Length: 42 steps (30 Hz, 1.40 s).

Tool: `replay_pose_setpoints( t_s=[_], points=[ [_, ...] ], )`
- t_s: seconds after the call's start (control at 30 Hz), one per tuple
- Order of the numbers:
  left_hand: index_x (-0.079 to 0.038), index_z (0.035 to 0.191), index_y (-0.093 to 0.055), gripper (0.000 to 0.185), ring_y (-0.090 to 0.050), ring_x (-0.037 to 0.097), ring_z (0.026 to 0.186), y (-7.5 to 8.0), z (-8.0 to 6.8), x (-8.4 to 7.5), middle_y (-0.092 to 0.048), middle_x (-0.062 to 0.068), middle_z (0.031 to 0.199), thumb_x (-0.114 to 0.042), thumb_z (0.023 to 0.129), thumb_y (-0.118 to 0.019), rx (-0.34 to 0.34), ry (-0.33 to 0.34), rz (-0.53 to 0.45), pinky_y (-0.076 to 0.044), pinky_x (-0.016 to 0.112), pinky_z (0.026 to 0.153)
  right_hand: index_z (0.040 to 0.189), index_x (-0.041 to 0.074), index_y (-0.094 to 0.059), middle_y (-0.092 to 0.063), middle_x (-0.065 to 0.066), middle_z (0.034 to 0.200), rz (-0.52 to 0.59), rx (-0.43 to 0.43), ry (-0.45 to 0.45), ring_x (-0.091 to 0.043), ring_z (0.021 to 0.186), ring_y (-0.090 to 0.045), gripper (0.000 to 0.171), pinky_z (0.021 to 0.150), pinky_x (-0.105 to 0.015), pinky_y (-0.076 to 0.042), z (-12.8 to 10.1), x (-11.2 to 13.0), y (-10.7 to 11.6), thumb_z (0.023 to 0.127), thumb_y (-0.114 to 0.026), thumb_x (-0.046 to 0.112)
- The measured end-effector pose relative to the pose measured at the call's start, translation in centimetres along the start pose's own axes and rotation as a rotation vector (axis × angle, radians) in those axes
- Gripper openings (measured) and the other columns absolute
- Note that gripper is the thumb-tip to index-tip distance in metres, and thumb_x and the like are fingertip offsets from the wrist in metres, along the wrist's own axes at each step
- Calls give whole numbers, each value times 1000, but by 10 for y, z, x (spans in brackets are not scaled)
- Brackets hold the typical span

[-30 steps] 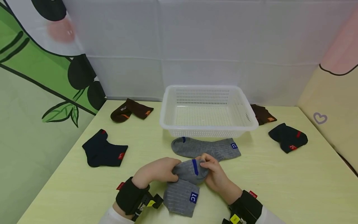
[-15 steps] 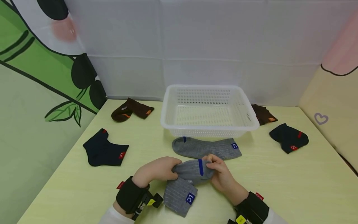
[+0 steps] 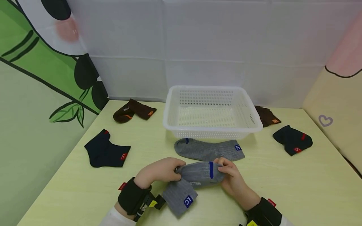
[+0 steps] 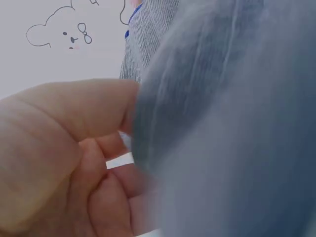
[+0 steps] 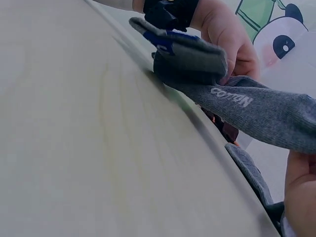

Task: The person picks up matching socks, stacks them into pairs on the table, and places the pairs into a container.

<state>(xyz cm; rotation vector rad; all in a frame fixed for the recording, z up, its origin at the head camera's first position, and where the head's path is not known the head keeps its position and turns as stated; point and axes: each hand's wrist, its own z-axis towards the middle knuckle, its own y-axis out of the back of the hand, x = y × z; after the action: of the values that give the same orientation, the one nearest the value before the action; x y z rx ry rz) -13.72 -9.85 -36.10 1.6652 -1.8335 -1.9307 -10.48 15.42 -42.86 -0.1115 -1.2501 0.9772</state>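
Note:
Both hands hold one grey sock (image 3: pixel 198 172) above the table's near middle. My left hand (image 3: pixel 162 169) pinches it at the bend, where the cuff with a blue LC label hangs down. The toe end, with a blue stripe, is gripped by my right hand (image 3: pixel 233 175). Between the hands the foot is stretched out; white COTTON lettering shows on it in the right wrist view. Close up in the left wrist view, thumb and finger (image 4: pixel 108 106) press on the blurred knit. A second grey sock (image 3: pixel 207 150) lies flat just beyond the hands.
A white plastic basket (image 3: pixel 212 129) stands at the back of the table. Left of it lie a brown sock (image 3: pixel 134 110) and a navy sock (image 3: pixel 106 150). On the right are another brown sock (image 3: pixel 267 116), partly behind the basket, and another navy sock (image 3: pixel 292 140).
My right hand has moved right with the toe end, drawing the foot of the sock out longer. The hanging cuff has swung slightly left and tilted. My left hand stays nearly in place.

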Motion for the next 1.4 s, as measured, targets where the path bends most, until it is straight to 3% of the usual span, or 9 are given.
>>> replay_pose_setpoints(
  t_s=[0.3, 0.43, 0.57, 0.73, 1.0, 1.1, 1.23, 1.3, 1.4],
  points=[
    [-11, 82, -39, 17, -32, 12, 60, -2, 2, -5, -27, 0, 68, 0, 94, -44, 13, 54, 3, -25, 28, 60, 77, 11, -54, -58, 3, 94, -32, -48, -6, -6, 81, -57, 46, 70, -17, -47, -6, 12, 2, 84, -17, -15],
    [-9, 91, -51, 8, -37, 11, 60, -5, 2, -5, -39, -1, 69, -12, 98, -48, 11, 87, 23, -29, 27, 59, 78, 13, -54, -59, 6, 96, -69, -61, 3, -5, 83, -57, 45, 71, -16, -47, -8, 12, 5, 84, -19, -14],
    [-11, 110, -55, 31, -47, 12, 64, -7, 1, -6, -54, -1, 77, -33, 90, -63, 38, 161, 15, -37, 28, 60, 78, 15, -54, -60, 7, 98, -118, -82, 24, -4, 86, -56, 46, 72, -15, -47, -9, 12, 8, 84, -20, -14],
    [-10, 118, -47, 62, -52, 13, 72, -10, 0, -12, -56, 0, 86, -44, 76, -76, 72, 195, 51, -42, 29, 67, 78, 15, -53, -60, 6, 96, -119, -82, 36, -5, 82, -56, 47, 70, -16, -47, -10, 13, 10, 84, -17, -15],
    [-10, 110, -50, 55, -55, 16, 73, -22, 0, -24, -56, -1, 84, -45, 76, -75, -32, 218, 210, -42, 33, 64, 79, 16, -53, -59, 8, 98, -173, -77, 42, -3, 83, -56, 45, 70, -15, -46, -10, 14, 10, 85, -20, -14],
    [-10, 126, -47, 61, -59, 21, 82, -25, 2, -25, -60, 5, 96, -39, 80, -74, -55, 190, 257, -45, 36, 69, 80, 17, -53, -59, 8, 98, -197, -73, 54, -3, 84, -55, 44, 71, -15, -46, -10, 13, 9, 86, -22, -14],
    [-16, 144, -30, 74, -53, 18, 82, -28, 6, -24, -50, 10, 108, -28, 84, -72, -56, 78, 244, -44, 30, 70, 80, 17, -52, -58, 8, 98, -223, -71, 71, -3, 85, -55, 44, 71, -15, -46, -10, 13, 10, 85, -22, -15],
    [-17, 143, -31, 67, -45, 15, 78, -28, 7, -23, -42, 8, 105, -21, 88, -68, -46, 23, 209, -39, 26, 67, 80, 17, -52, -58, 8, 99, -232, -74, 72, -3, 85, -55, 44, 70, -14, -46, -10, 12, 10, 85, -22, -15],
    [-15, 131, -43, 39, -35, 16, 80, -28, 8, -21, -32, 6, 100, -11, 94, -57, -37, -48, 192, -31, 27, 69, 79, 18, -52, -58, 9, 99, -231, -81, 64, -2, 85, -55, 44, 69, -14, -46, -10, 12, 10, 85, -23, -15]
  ],
)
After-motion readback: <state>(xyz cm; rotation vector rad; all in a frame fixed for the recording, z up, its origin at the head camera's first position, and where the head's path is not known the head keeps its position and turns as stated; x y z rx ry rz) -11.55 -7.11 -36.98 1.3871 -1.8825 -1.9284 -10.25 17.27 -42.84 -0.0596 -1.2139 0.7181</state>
